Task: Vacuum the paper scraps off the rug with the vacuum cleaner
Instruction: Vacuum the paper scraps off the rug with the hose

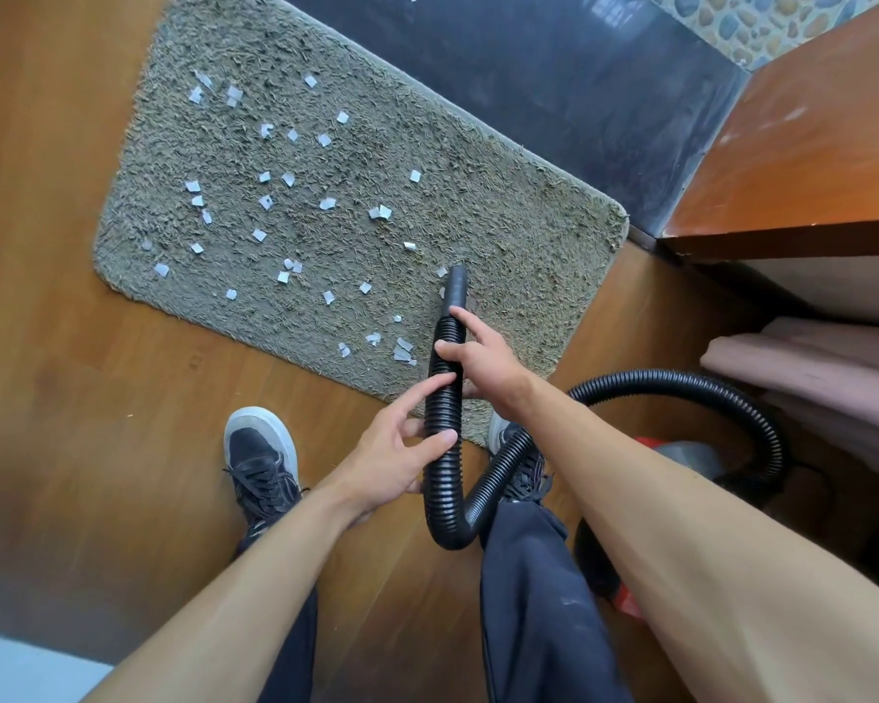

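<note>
Paper scraps point(275, 205) litter the rug point(326, 307) up and left of the hands. The left hand point(397, 459) loosely curls round the vacuum hose point(445, 398); just beyond it the right hand point(483, 360) grips the hose, nozzle point(457, 289) touching the rug.

1. The rug point(427, 159) was a muted grey-green, shaggy and flecked.
2. The paper scraps point(326, 140) scattered over it were white to pale blue-grey.
3. The vacuum hose point(445, 398) was black and ribbed in fine rings, with a smooth black nozzle point(457, 289).
4. The floor point(72, 423) was warm honey-brown wood with faint plank lines.
5. The shoes point(262, 459) were dark navy with black laces and off-white toe caps; the trousers point(529, 601) were dark navy.
6. The vacuum body point(630, 606) showed red and black.
7. The pebble surface point(762, 17) mixed blue, grey and tan stones.
</note>
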Demonstrator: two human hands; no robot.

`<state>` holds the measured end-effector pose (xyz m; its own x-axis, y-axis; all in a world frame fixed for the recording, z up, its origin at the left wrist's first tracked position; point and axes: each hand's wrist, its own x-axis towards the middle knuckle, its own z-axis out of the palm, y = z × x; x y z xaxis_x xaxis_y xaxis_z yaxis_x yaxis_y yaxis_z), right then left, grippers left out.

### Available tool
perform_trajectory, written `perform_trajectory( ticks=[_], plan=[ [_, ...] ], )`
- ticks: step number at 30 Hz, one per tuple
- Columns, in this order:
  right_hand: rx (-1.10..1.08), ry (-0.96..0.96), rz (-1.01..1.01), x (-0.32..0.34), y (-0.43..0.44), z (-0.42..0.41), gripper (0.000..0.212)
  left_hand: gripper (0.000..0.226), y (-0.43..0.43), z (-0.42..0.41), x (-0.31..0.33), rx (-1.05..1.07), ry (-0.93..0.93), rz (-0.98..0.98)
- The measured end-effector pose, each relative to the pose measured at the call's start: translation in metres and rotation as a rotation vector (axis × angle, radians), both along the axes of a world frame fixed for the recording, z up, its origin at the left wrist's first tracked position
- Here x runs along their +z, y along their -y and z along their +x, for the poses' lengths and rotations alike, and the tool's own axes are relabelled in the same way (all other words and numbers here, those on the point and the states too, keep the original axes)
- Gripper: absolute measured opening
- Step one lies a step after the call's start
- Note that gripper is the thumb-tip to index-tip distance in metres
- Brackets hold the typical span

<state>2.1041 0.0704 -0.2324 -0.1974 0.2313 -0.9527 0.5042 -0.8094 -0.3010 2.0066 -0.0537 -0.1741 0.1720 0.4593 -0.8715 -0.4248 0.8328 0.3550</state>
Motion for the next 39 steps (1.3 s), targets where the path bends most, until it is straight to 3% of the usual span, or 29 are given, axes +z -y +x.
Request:
perform_trajectory(
  ticks=[39],
  plan=[
    [0.015, -0.007, -0.076, -0.004, 0.048, -0.002, 0.056, 0.052, 0.047, -0.013, 0.010, -0.037, 0.026, -0.029]
  ],
)
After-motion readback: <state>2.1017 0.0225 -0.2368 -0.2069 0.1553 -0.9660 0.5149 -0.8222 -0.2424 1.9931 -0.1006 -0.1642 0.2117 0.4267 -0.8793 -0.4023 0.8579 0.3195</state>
